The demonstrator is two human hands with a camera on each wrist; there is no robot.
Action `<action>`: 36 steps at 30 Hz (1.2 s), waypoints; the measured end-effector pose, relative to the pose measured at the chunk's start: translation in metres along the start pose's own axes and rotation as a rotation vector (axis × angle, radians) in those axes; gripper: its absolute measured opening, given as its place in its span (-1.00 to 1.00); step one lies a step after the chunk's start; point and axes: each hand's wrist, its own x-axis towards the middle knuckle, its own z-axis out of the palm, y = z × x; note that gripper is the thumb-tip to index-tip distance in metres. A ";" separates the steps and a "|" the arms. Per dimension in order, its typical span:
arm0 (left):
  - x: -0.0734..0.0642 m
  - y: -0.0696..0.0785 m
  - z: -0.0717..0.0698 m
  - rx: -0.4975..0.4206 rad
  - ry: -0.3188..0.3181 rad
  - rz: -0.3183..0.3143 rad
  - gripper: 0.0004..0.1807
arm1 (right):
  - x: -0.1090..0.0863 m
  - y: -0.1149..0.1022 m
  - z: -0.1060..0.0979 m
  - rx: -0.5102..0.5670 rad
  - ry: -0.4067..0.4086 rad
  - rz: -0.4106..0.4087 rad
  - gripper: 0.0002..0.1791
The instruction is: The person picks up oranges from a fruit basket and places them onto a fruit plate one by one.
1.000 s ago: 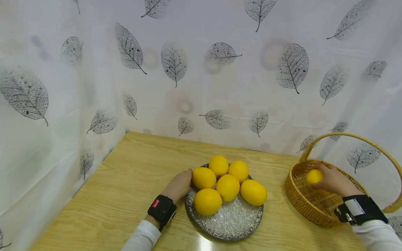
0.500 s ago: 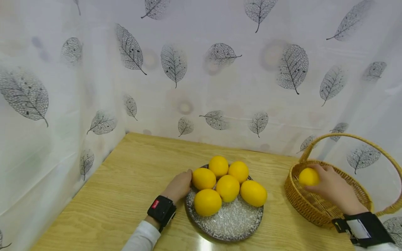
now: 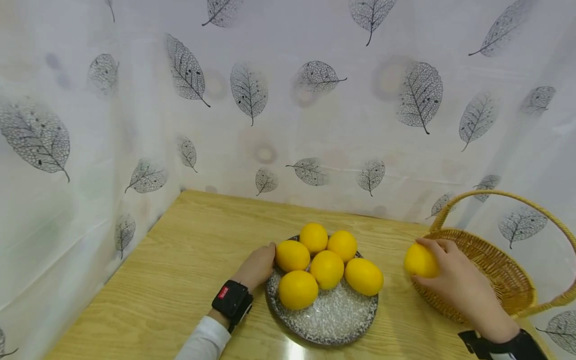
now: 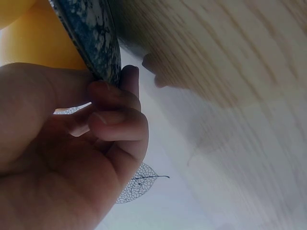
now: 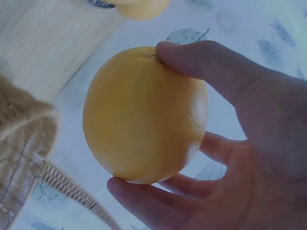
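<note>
My right hand (image 3: 463,285) pinches a yellow, rounded citrus fruit (image 3: 420,261) at the left rim of the wicker basket (image 3: 508,267). In the right wrist view the thumb lies at one end of the fruit (image 5: 139,115) and the fingertips at the other. A speckled grey plate (image 3: 335,317) with a dark rim bears several similar yellow fruits (image 3: 326,270). My left hand (image 3: 255,265) grips the plate's left rim; in the left wrist view, thumb and curled fingers meet around the plate edge (image 4: 96,43).
The basket's tall arched handle (image 3: 526,200) rises at the far right. Light wood tabletop (image 3: 202,235) runs under everything. A whitish curtain (image 3: 279,130) with leaf prints hangs behind the table and along its left side.
My right hand has lifted the fruit from inside the basket and moved left and toward me, to the basket's left rim. The left hand and the plate have stayed in place.
</note>
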 end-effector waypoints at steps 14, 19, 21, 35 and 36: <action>0.002 -0.003 0.000 -0.005 -0.006 -0.015 -0.66 | -0.024 -0.071 0.037 0.086 0.129 -0.057 -0.15; -0.001 -0.002 -0.004 0.004 -0.015 -0.025 -0.61 | -0.029 -0.093 0.056 0.108 0.154 -0.056 -0.18; -0.001 -0.002 -0.004 0.004 -0.020 -0.026 -0.58 | -0.030 -0.099 0.063 0.115 0.159 -0.055 -0.19; -0.002 -0.002 -0.004 -0.006 -0.018 -0.021 -0.60 | -0.039 -0.127 0.098 0.168 0.074 -0.062 -0.16; -0.002 -0.003 -0.003 -0.004 -0.019 -0.022 -0.59 | -0.040 -0.128 0.100 0.165 0.073 -0.063 -0.16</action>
